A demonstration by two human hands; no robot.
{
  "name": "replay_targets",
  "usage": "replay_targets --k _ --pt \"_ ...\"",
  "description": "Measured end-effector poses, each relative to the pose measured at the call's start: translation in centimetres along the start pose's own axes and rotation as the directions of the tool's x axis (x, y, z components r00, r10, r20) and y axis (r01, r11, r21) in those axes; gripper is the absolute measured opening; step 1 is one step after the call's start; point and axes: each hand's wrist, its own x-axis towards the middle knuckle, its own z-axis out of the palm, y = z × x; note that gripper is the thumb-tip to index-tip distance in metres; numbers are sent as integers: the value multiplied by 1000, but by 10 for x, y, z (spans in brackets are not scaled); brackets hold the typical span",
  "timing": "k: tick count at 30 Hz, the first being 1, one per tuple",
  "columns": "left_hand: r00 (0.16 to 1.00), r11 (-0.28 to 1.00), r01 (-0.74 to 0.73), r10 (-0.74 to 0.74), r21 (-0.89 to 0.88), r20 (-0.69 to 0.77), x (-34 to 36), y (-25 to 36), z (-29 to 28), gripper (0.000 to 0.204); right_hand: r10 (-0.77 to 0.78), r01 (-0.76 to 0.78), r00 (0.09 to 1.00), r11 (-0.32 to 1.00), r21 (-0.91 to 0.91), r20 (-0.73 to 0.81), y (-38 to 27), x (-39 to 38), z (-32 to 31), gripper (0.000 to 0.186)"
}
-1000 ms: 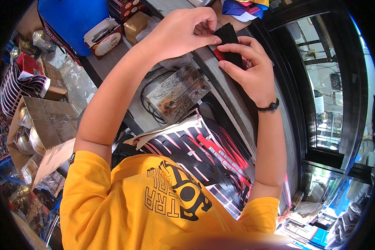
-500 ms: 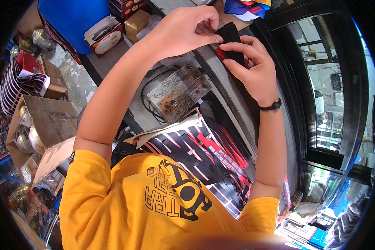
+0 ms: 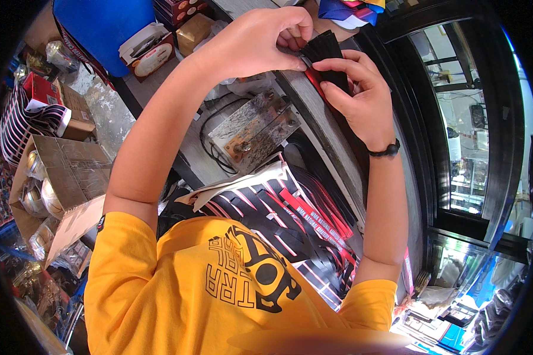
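A fanned bundle of black ribbon straps (image 3: 324,50) stands between my hands at the far side of the bench, with a red strap (image 3: 314,78) showing at its lower left. My right hand (image 3: 364,89) grips the bundle, thumb in front and fingers around its right side. Against the bundle's left edge is the thumb of my left hand (image 3: 272,44); its other fingers curl in above, and whether they pinch a strap is hidden. Nearer me, red and black printed lanyards (image 3: 314,219) lie over a striped black, white and pink cloth (image 3: 260,192).
A worn metal plate device (image 3: 254,133) with a black cable sits left of the lanyards. Beyond it are an opened small carton (image 3: 148,53) and a blue chair back (image 3: 103,29). Cardboard boxes (image 3: 71,171) fill the left; a black-framed glass cabinet (image 3: 456,118) stands right.
My left thumb has slid slightly down and left along the bundle's edge. More of the red strap shows, and the black straps are fanned a little wider. My right hand stays nearly still.
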Motion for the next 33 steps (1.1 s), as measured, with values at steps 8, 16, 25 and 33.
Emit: replay_targets --k 8,16,25,33 --pt "998 997 -42 45 60 -54 0 -1 4 33 12 -12 1000 1000 -13 3 -1 0 -1 30" --pt "994 997 -32 40 73 -104 0 1 8 28 20 -20 1000 1000 -21 9 -3 0 -2 30" --pt "998 1000 8 -7 14 -65 4 -1 3 30 67 -67 998 998 -8 -1 -6 -1 -1 29" --pt "999 996 43 -45 76 28 8 3 -4 59 0 1 1000 1000 27 -31 0 -2 2 31"
